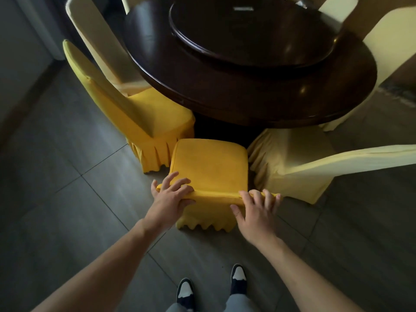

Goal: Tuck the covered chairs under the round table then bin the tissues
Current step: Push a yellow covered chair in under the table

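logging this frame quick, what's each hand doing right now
Left hand: curled over the top edge of the yellow covered chair, holding it.
Right hand: fingers curled over the same top edge, holding it.

- Round table point(258, 104): dark glossy wood, w/ raised round turntable point(254, 34) at centre.
- Yellow-covered chair point(209, 170): facing table, backrest top nearest camera, seat front just short of table edge, not under it. Pleated skirt reaches floor.
- Second yellow chair point(139, 113): on the left, seat partly under table.
- Pale-covered chair point(292, 163): on the right, angled, seat front at table edge.
- Tissues: poss. the blurred items at table's far edge; can't confirm.
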